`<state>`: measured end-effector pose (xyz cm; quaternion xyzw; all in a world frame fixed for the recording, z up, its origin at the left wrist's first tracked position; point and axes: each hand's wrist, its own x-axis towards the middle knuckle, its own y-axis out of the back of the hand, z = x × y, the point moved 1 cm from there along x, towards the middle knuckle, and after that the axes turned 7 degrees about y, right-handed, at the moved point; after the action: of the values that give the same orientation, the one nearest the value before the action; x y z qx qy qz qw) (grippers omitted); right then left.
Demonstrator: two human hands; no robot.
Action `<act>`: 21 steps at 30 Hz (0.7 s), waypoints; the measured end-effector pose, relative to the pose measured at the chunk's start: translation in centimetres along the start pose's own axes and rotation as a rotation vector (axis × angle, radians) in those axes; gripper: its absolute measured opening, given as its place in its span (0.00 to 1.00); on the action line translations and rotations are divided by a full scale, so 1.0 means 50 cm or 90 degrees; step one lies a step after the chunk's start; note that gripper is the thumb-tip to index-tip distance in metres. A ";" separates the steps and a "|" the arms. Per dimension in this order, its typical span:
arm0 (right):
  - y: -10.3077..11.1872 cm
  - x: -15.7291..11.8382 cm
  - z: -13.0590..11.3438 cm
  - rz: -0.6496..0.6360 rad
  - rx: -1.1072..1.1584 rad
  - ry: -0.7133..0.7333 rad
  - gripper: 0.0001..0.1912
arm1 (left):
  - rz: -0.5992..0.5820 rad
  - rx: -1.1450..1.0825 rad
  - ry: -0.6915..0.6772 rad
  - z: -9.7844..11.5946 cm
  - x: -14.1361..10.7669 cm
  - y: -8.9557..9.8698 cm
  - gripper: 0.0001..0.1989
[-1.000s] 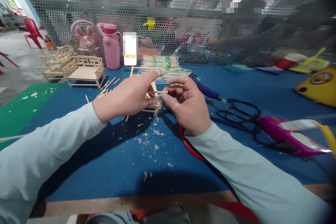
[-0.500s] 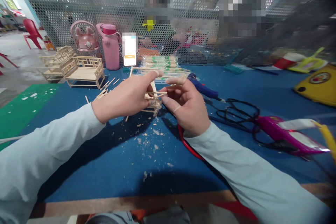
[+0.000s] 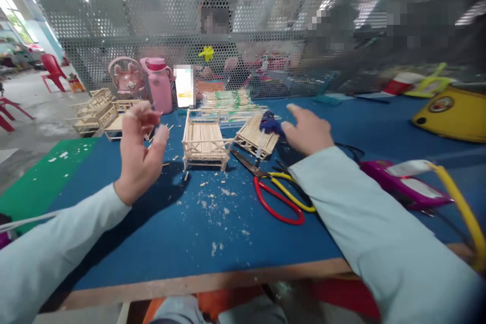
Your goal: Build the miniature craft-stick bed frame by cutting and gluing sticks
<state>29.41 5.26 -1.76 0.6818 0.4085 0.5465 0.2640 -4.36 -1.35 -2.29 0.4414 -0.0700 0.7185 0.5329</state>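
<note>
A miniature bench of thin wooden sticks [image 3: 207, 144] stands on the blue table [image 3: 152, 248]. To its left my left hand [image 3: 142, 154] is raised, thumb and curled fingers apart, with nothing visible between them. My right hand [image 3: 309, 129] is at the blue glue gun [image 3: 269, 122], its fingers spread and not wrapped round it. The glue gun's pale nozzle lies over a slatted stick piece [image 3: 250, 136] right of the bench. Scissors with red and yellow handles [image 3: 279, 212] lie in front of that piece.
More stick benches [image 3: 116, 116] stand at the back left, beside a pink bottle [image 3: 159, 86] and a lit phone [image 3: 184, 86]. Stick bundles [image 3: 226, 98] lie behind the bench. A purple tool [image 3: 402, 185] and a yellow case [image 3: 455, 114] are on the right. Beyond the mesh is a person.
Both hands have come off the stick bench, which now stands on the table. My left hand has moved left and my right hand right, beside the glue gun. The view has shifted slightly.
</note>
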 end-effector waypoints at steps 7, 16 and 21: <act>-0.034 0.005 -0.005 -0.188 -0.044 -0.020 0.27 | -0.088 -0.050 0.096 -0.031 -0.075 -0.047 0.18; -0.009 -0.014 -0.011 -0.151 -0.011 -0.007 0.19 | -0.186 -0.062 0.158 -0.034 -0.070 -0.050 0.18; 0.025 -0.021 -0.016 -0.026 0.095 0.004 0.22 | -0.222 -0.115 0.167 -0.045 -0.077 -0.063 0.20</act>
<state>28.89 3.64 -1.09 0.6891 0.4629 0.5112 0.2225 -2.84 -1.44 -7.53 0.3003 0.0127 0.6577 0.6907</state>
